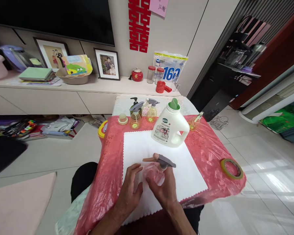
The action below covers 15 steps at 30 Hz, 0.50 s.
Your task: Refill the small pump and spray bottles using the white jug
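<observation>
In my right hand [163, 186] is a small pink clear spray bottle [154, 173] with a grey and tan trigger head, held above a white cloth [186, 173]. My left hand [131, 187] is beside the bottle on its left, fingers apart, holding nothing. Behind them a big white detergent jug [172, 130] stands upright, a green spout showing in its open neck. Its round cap [122, 119] sits at the far left of the table. Two yellowish spray bottles, one nearer [135, 120] and one farther [152, 112], stand left of the jug.
Red plastic [112, 163] covers the table under the cloth. A roll of tape [231, 168] lies near the right edge. Another yellowish bottle [193, 124] stands right of the jug, and a dark pump bottle [134, 101] is at the back. A low cabinet [95, 88] runs along the wall.
</observation>
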Tool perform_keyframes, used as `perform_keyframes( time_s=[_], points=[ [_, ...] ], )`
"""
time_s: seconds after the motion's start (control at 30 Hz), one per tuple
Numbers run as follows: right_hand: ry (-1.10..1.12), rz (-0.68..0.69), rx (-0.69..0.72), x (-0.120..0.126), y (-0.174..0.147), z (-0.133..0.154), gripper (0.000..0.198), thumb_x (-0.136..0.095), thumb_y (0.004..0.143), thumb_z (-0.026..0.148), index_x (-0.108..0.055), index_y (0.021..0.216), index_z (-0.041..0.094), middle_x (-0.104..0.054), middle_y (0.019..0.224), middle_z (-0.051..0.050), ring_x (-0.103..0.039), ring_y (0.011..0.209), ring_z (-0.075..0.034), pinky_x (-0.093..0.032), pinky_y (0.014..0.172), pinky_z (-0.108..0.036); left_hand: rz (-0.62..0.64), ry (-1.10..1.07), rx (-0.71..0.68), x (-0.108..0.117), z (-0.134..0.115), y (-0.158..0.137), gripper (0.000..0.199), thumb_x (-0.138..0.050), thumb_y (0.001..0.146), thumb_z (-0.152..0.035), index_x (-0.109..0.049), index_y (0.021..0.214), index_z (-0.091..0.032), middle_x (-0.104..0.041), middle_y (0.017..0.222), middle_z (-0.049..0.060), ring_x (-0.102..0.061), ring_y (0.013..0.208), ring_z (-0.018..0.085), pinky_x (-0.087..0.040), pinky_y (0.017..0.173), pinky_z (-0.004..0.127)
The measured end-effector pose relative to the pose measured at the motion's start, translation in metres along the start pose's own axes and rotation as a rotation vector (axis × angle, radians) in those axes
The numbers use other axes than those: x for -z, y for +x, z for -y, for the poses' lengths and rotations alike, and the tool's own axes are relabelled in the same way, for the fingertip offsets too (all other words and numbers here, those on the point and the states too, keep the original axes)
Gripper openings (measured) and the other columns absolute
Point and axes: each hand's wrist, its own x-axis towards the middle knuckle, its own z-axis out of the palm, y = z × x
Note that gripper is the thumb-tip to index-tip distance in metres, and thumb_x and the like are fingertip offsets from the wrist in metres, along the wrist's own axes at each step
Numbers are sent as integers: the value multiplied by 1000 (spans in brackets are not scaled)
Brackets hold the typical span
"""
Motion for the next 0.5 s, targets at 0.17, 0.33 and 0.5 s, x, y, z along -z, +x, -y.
perform_keyframes(
  time_s=[0.17, 0.33, 0.5],
  points=[
    [-104, -113, -99, 72, 4, -32, 69, -73, 86, 46, -47, 144, 18, -56, 132, -14, -58, 118, -26, -51, 102, -42, -27, 203, -85, -5, 18, 2, 41, -43, 91, -7, -54, 126, -24, -59, 129, 11, -60, 121, 24, -55, 102, 46],
    [-255, -268, -270, 159, 40, -94, 79, -76, 71, 64, -54, 128, 15, -62, 121, -15, -62, 104, -27, -54, 89, -39, -31, 337, -162, -15, 26, 0, 42, -45, 89, -4, -58, 124, -23, -63, 126, 10, -62, 118, 25, -55, 98, 44],
    [-324, -366, -297, 210, 94, -157, 83, -75, 60, 69, -55, 119, 14, -62, 113, -14, -59, 96, -26, -50, 90, -43, -44, 400, -194, -19, 28, -3, 41, -46, 87, -5, -60, 122, -22, -66, 122, 10, -64, 112, 26, -54, 96, 43]
  ],
)
